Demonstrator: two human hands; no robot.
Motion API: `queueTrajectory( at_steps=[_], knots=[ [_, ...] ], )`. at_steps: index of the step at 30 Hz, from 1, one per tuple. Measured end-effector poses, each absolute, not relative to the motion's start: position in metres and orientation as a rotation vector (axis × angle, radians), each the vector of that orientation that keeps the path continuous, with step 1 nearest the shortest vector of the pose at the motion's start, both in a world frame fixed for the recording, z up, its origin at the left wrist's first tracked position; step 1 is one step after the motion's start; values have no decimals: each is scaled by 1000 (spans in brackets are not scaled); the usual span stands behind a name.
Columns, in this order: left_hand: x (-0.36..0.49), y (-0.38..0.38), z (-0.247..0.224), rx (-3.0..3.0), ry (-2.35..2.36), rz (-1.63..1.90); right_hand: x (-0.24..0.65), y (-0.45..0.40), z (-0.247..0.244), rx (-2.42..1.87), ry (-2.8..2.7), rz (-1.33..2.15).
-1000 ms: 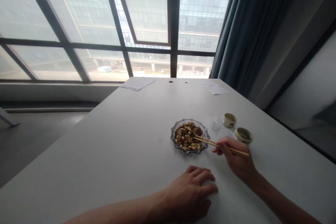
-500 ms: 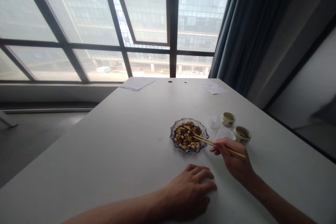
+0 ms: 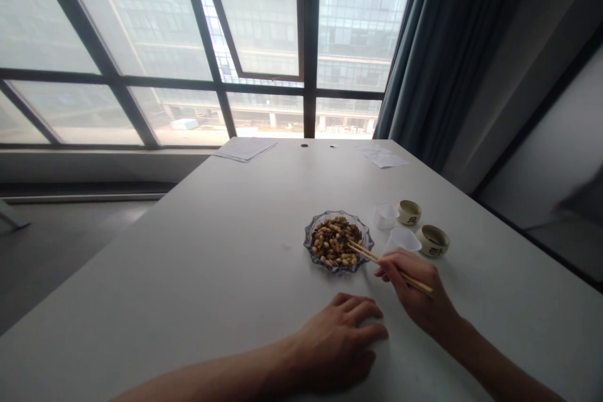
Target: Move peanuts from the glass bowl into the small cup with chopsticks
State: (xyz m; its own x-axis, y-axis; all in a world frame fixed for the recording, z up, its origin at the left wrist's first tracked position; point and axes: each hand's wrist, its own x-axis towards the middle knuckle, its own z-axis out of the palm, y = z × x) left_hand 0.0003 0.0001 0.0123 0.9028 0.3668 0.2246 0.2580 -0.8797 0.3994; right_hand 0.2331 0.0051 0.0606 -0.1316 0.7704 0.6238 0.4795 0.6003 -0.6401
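Note:
My right hand [image 3: 409,279] is closed round a pair of wooden chopsticks [image 3: 370,255]. Their tips reach into a heap of peanuts and darker seeds [image 3: 335,240] in a scalloped glass bowl [image 3: 315,257]. Whether the tips pinch a single nut is too small to tell. My left hand [image 3: 342,339] rests on the white table in front of the bowl, its fingers apart and holding nothing. Just beyond my right hand stand a clear plastic cup [image 3: 404,240] and a second clear plastic cup [image 3: 385,216].
Two beige ceramic cups with dark characters, a nearer cup [image 3: 432,242] and a farther cup [image 3: 409,212], stand right of the plastic cups. Paper sheets [image 3: 247,148] and another sheet [image 3: 384,156] lie at the table's far end, before the windows. A dark curtain [image 3: 424,63] hangs at right.
My right hand has shifted slightly left and the chopsticks' rear ends sit a little lower. Their tips stay among the nuts. My left hand keeps its place.

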Motion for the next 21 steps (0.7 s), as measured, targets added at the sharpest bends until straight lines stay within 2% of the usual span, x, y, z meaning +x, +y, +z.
queueTrajectory(
  at_steps=[12, 21],
  knots=[
    [1, -1, 13, 2720, 471, 433, 226, -4, 67, -1006, -1900, 219],
    [1, -1, 13, 2732, 468, 427, 233, -2, 70, -1127, -1833, 324]
  ],
)
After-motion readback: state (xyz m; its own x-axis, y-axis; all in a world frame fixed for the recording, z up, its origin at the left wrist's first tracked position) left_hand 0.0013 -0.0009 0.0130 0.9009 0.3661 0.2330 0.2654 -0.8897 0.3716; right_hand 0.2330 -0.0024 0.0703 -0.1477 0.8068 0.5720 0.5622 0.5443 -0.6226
